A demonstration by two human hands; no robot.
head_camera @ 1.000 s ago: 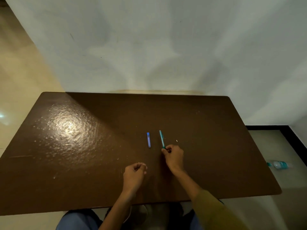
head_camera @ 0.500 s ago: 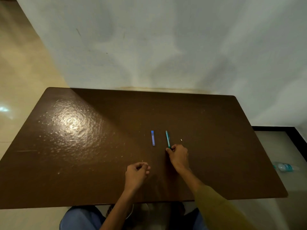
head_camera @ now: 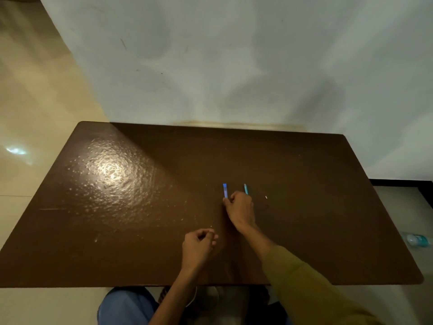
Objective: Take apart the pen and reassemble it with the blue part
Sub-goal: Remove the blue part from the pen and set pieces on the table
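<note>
A short blue part [head_camera: 225,190] lies on the brown table [head_camera: 316,207], pointing away from me. Just right of it lies a thin teal pen [head_camera: 245,188], its near end hidden behind my right hand [head_camera: 240,208]. The right hand's fingertips are pinched on the near end of the blue part, which still rests on the table. My left hand [head_camera: 199,247] rests nearer to me as a loose fist, and nothing shows in it.
A tiny white speck [head_camera: 266,197] lies on the table right of the pen. A plastic bottle [head_camera: 416,240] lies on the floor beyond the table's right edge. A pale wall stands behind the table's far edge.
My right hand has left the teal pen's near end and shifted left onto the blue part's near end. The left hand has stayed curled in place.
</note>
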